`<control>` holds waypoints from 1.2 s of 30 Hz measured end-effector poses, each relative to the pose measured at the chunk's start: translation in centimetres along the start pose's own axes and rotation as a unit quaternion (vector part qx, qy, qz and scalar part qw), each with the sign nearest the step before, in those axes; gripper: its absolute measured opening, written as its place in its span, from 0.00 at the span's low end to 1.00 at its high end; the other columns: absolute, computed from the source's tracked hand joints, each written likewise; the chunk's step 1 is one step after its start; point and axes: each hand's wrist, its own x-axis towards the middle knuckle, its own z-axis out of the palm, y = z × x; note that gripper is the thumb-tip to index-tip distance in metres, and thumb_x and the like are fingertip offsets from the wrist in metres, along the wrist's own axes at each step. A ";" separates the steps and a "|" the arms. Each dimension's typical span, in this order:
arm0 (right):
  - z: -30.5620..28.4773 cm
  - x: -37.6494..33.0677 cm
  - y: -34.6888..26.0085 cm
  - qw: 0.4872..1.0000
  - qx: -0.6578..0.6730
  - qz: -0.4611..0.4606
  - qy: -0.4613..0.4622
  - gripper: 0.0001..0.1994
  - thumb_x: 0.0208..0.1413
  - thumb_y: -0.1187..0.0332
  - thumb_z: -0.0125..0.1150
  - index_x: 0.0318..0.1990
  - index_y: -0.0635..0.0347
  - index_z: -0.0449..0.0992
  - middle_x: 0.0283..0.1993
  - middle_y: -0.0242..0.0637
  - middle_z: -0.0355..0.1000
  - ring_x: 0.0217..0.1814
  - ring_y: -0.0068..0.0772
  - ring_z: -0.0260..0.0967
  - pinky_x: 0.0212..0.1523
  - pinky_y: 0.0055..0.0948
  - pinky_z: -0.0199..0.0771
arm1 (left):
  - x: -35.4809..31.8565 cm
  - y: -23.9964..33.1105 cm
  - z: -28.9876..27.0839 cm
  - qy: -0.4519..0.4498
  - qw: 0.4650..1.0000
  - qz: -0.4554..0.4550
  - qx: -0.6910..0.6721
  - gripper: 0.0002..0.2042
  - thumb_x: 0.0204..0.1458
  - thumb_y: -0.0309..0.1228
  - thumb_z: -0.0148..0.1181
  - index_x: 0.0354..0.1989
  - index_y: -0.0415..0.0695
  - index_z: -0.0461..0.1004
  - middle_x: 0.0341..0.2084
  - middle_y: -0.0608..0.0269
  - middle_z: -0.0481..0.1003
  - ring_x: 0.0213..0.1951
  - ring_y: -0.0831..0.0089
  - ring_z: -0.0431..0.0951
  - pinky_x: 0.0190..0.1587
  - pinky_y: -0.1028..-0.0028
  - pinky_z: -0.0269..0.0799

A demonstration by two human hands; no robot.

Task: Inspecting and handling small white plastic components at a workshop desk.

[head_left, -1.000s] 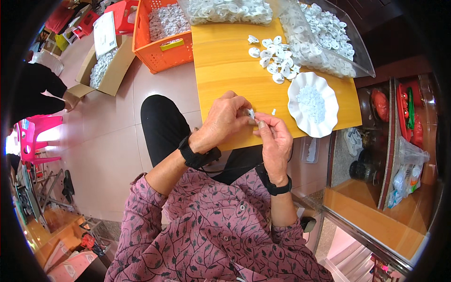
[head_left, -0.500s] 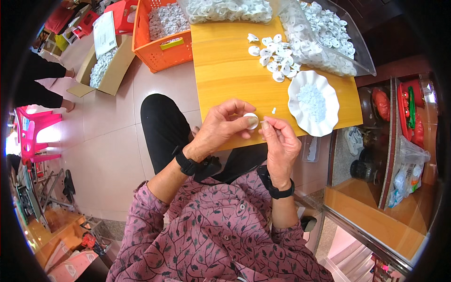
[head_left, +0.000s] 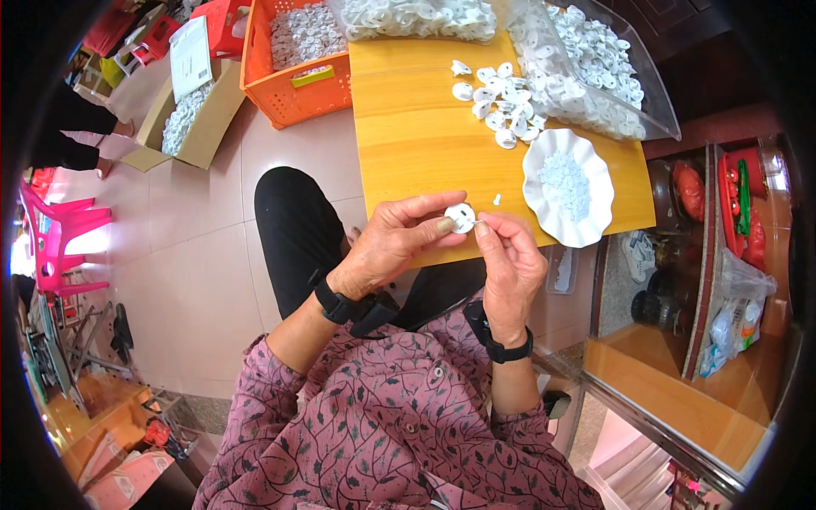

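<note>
Between the thumb and fingers of my left hand [head_left: 399, 234] is a round white plastic disc [head_left: 460, 218] with dark slots on its face. My right hand [head_left: 508, 255] pinches a tiny white pin [head_left: 480, 222] at the disc's right edge; whether the pin touches the disc I cannot tell. Just beyond my right fingertips, a small white plastic piece [head_left: 497, 200] lies on the yellow table [head_left: 425, 127]. Right of it stands a white scalloped dish [head_left: 599, 191] holding many small pale-blue pieces [head_left: 564, 183]. A loose pile of white discs [head_left: 508, 106] lies farther back.
Clear bags of white parts [head_left: 416, 19] and a clear bin [head_left: 659, 115] stand at the table's back. On the floor to the left are an orange crate [head_left: 297, 102] and a cardboard box [head_left: 208, 127], both with white parts. Shelves [head_left: 705, 255] flank the right side.
My left hand has turned the disc so that its slotted face shows, where a plain side showed before. My right hand stays close beside it with the pin.
</note>
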 end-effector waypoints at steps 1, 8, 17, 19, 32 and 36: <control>0.0 0.0 0.1 0.999 -0.019 -0.041 -0.005 0.06 0.60 0.79 0.62 0.43 0.68 0.79 0.42 0.31 0.72 0.41 0.19 0.69 0.41 0.18 0.71 | 0.0 0.0 0.0 -0.006 1.000 0.006 -0.001 0.19 0.60 0.20 0.58 0.60 0.35 0.71 0.51 0.55 0.76 0.50 0.70 0.78 0.57 0.76 0.76; 0.2 -0.2 0.1 0.998 -0.045 -0.036 -0.011 0.05 0.58 0.79 0.63 0.42 0.67 0.79 0.42 0.33 0.71 0.40 0.20 0.69 0.40 0.19 0.71 | -0.2 -0.2 -0.2 -0.009 1.000 0.019 -0.003 0.20 0.58 0.20 0.61 0.59 0.34 0.71 0.49 0.57 0.77 0.50 0.71 0.78 0.55 0.75 0.77; 0.1 -0.4 0.0 0.965 -0.222 -0.142 -0.002 0.05 0.57 0.80 0.63 0.41 0.65 0.79 0.39 0.37 0.73 0.34 0.24 0.72 0.33 0.22 0.73 | -0.3 -0.5 -0.3 0.003 0.997 0.002 -0.078 0.13 0.57 0.20 0.62 0.50 0.35 0.75 0.46 0.55 0.77 0.49 0.68 0.79 0.54 0.68 0.80; 0.1 -0.5 -0.1 0.968 -0.219 -0.123 -0.009 0.05 0.57 0.79 0.63 0.40 0.66 0.79 0.38 0.36 0.73 0.35 0.23 0.71 0.35 0.21 0.73 | -0.4 -0.7 -0.6 -0.005 0.994 -0.012 -0.106 0.12 0.57 0.19 0.61 0.49 0.35 0.75 0.46 0.55 0.77 0.49 0.67 0.79 0.54 0.68 0.80; 1.1 -1.1 0.2 0.998 -0.030 -0.049 0.015 0.03 0.58 0.79 0.64 0.39 0.67 0.78 0.45 0.36 0.71 0.44 0.23 0.69 0.42 0.20 0.70 | -0.6 -1.5 -0.2 -0.018 0.990 0.036 -0.133 0.15 0.56 0.18 0.61 0.52 0.38 0.73 0.48 0.56 0.76 0.52 0.67 0.78 0.59 0.64 0.76; 1.2 -1.2 0.3 0.999 -0.028 -0.041 0.017 0.04 0.58 0.79 0.64 0.39 0.68 0.78 0.45 0.37 0.71 0.44 0.23 0.69 0.43 0.20 0.70 | -0.6 -1.8 -0.4 -0.018 0.993 0.060 -0.097 0.17 0.54 0.17 0.63 0.52 0.39 0.73 0.47 0.58 0.77 0.50 0.69 0.78 0.58 0.66 0.76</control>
